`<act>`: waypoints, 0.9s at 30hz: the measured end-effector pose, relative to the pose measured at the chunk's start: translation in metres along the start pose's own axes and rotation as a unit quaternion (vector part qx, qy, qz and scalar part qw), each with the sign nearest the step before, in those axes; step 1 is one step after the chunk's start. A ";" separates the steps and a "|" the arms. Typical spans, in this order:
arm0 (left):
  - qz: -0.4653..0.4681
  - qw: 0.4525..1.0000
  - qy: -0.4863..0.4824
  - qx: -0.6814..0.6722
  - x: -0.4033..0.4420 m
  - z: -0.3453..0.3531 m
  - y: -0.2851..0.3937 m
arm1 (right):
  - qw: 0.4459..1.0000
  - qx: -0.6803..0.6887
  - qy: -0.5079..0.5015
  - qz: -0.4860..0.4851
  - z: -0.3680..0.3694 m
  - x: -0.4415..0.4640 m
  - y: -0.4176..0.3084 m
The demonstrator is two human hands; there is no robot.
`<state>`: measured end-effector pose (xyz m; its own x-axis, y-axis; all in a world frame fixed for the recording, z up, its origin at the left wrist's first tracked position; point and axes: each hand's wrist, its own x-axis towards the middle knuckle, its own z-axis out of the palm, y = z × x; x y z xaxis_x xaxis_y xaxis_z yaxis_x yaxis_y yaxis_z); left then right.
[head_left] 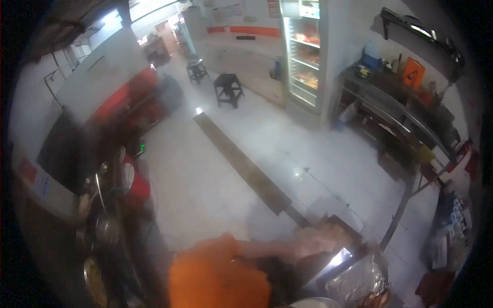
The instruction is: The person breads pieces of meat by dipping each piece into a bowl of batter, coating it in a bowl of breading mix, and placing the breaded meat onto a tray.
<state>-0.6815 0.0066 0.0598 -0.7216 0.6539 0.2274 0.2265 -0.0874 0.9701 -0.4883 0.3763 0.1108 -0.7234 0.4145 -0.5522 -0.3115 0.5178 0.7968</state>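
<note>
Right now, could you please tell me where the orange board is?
The orange board is at the upper right of the head view, on the counter, right of the blue container and lit fridge.

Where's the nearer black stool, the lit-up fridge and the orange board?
Black, square-topped stool [227, 80], head view, on its seat.
Tall, lit, white-framed fridge [305, 62], head view, around its middle shelf.
Flat orange board [415, 68], head view, on its upper part.

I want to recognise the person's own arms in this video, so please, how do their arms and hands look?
A plain, loose orange sleeve covers the left upper arm; the forearm is uncovered. The left hand is too blurred for details. The right arm cannot be made out.
</note>
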 end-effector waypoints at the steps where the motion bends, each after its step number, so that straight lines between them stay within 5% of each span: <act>1: -0.004 1.000 0.005 0.003 -0.004 -0.012 0.007 | 1.000 0.008 0.009 -0.018 0.003 0.005 -0.004; 3: -0.140 0.985 0.095 -0.039 0.018 -0.048 0.021 | 0.998 0.032 0.012 -0.051 -0.002 0.029 0.000; 7: -0.175 0.979 0.096 0.033 0.010 -0.068 0.023 | 0.989 0.140 0.025 -0.049 -0.026 0.040 -0.004; 9: -0.006 0.986 0.165 0.022 0.018 -0.057 0.004 | 0.969 0.243 0.037 -0.032 -0.041 0.040 -0.002; 10: -0.007 0.986 0.164 0.018 0.024 -0.052 0.001 | 0.950 0.308 0.045 -0.023 -0.049 0.039 -0.001; 12: 0.085 0.994 0.050 0.047 0.037 -0.042 -0.003 | 0.901 0.430 0.062 -0.005 -0.064 0.034 -0.001; 15: 0.051 0.992 -0.080 0.088 0.062 -0.010 0.031 | 0.810 0.578 0.098 0.019 -0.079 0.020 -0.003; 19: 0.041 0.968 -0.200 -0.147 0.057 0.111 -0.017 | 0.701 0.697 0.144 0.043 -0.091 -0.005 -0.007; 22: 0.128 0.975 -0.114 -0.143 0.025 0.193 -0.020 | 0.629 0.755 0.173 0.066 -0.093 -0.031 -0.015; 24: -0.118 0.856 -0.342 -0.369 0.024 0.199 0.017 | 0.588 0.782 0.190 0.082 -0.095 -0.050 -0.017; 27: 0.008 0.929 -0.289 -0.230 0.008 0.230 -0.015 | 0.532 0.815 0.207 0.099 -0.086 -0.076 -0.028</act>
<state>-0.5404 0.1865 0.0280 -0.2187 0.9326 0.2870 -0.1656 -0.3253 0.9310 -0.4776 0.2662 0.1513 -0.8215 0.5559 -0.1271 0.5001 0.5951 -0.6291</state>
